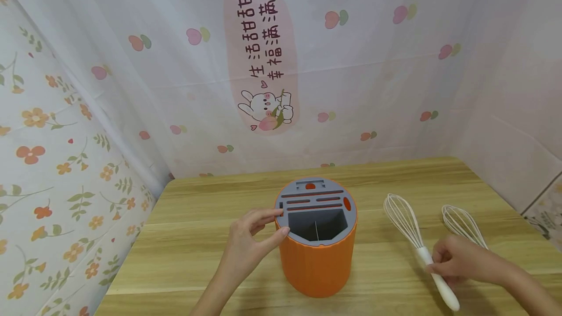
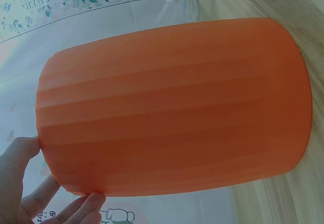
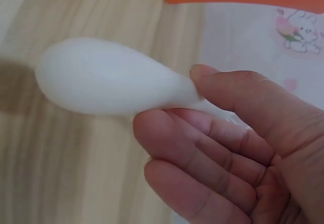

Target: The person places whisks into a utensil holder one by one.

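Note:
An orange round holder [image 1: 317, 267] with a grey slotted top [image 1: 313, 199] stands upright on the table. At its left rim my left hand [image 1: 250, 243] rests with its thumb and fingers apart; in the left wrist view the fingertips of that hand [image 2: 45, 188] touch the end of the orange body [image 2: 177, 112]. My right hand [image 1: 470, 260] pinches the white handle [image 1: 445, 291] of a wire whisk, whose wire loops [image 1: 401, 216] point away from me. In the right wrist view, thumb and fingers of that hand [image 3: 228, 138] hold the handle's narrow part, its rounded end [image 3: 96, 77] sticking out.
A second wire whisk [image 1: 463, 223] lies at the right, partly hidden by my right hand. Wooden table [image 1: 189, 238] surface shows left of the holder. Patterned curtains [image 1: 175, 62] hang behind the table and at its left side.

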`<state>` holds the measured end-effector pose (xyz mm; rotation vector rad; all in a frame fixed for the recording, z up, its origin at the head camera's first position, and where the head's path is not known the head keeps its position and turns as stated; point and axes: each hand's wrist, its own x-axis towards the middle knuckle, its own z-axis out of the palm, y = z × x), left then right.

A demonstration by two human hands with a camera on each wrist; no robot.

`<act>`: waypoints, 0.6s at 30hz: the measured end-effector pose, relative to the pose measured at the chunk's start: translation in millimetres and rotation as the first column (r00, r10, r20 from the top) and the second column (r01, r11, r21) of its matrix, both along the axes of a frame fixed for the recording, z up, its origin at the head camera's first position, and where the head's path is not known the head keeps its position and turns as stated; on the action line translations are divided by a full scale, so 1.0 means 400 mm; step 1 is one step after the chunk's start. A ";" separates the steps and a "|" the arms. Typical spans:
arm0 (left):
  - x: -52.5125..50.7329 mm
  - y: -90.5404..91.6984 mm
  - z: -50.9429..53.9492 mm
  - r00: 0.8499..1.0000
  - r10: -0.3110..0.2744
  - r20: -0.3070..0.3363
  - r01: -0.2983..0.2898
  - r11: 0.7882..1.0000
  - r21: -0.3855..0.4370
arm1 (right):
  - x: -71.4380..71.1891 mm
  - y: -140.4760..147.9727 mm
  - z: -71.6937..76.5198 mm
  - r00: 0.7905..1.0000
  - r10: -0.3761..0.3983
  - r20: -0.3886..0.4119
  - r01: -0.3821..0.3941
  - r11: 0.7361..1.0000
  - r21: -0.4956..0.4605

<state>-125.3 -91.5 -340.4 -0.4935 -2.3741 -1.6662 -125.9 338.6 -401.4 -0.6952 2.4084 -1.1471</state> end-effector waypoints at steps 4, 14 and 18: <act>0.000 0.001 0.000 1.000 0.000 0.001 0.000 1.000 -0.003 | -0.008 -0.022 0.029 0.999 0.014 -0.041 -0.014 1.000 -0.003; 0.000 -0.001 -0.001 1.000 -0.002 0.015 0.002 1.000 -0.011 | -0.026 -0.077 0.109 0.990 0.055 -0.131 -0.051 0.998 0.037; 0.000 -0.001 0.000 1.000 -0.003 0.020 0.003 1.000 -0.011 | -0.030 -0.101 0.145 0.979 0.078 -0.190 -0.067 0.996 0.063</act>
